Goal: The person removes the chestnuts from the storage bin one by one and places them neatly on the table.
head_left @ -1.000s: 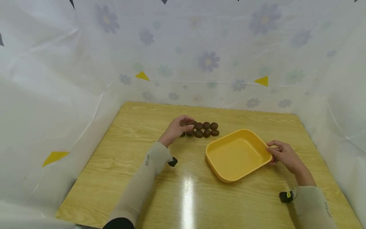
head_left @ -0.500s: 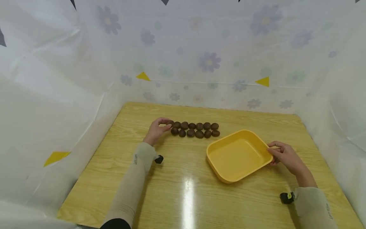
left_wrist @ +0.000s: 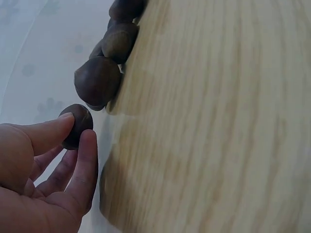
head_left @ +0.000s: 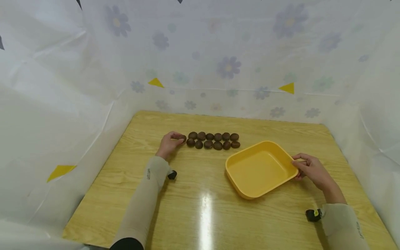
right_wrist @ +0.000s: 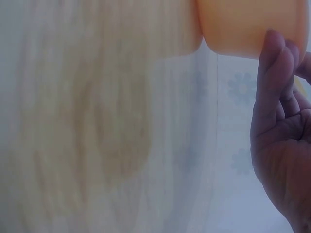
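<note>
A brown chestnut is pinched between the thumb and fingertips of my left hand, just off the left end of two rows of chestnuts. In the left wrist view the nearest chestnut of the rows lies a short way beyond the held one. My right hand grips the right corner of a yellow plastic tray, thumb at the rim and fingers along the outer wall. Nothing lies in the tray. The right wrist view shows the fingers against the tray's outer wall.
The wood-grain table carries the rows toward its back and the tray to the right of centre. White flower-patterned sheeting encloses the back and both sides, with yellow triangles stuck on it.
My left hand has drawn left from over the rows, uncovering their left end, then shifted slightly toward me with a chestnut, leaving a small gap. The right hand and tray have stayed put.
</note>
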`<state>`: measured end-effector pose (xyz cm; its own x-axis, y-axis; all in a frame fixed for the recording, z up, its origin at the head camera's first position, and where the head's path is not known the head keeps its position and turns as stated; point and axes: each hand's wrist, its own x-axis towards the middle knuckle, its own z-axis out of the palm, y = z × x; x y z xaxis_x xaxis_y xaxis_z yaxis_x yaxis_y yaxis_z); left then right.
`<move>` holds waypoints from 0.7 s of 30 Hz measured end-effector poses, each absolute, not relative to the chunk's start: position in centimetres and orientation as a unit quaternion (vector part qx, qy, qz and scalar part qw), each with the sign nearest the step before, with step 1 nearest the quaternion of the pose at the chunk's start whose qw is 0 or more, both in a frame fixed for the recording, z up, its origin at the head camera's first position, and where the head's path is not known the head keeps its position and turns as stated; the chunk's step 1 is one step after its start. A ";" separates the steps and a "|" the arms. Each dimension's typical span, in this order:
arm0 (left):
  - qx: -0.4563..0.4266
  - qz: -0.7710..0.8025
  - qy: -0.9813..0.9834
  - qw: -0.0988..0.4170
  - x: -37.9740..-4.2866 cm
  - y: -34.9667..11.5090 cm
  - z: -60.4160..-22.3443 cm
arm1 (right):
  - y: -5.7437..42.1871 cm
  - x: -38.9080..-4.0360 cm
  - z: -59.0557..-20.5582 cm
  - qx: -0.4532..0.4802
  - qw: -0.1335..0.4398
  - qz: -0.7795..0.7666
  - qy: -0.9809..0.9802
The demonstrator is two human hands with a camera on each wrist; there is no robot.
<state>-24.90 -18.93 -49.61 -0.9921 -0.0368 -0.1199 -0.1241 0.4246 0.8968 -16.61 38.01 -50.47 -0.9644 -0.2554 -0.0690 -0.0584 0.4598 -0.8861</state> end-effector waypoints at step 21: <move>-0.029 0.475 0.878 0.046 -25.1 -19.4 -50.1 | 38.2 -16.9 -50.5 -0.088 0.104 -0.506 0.852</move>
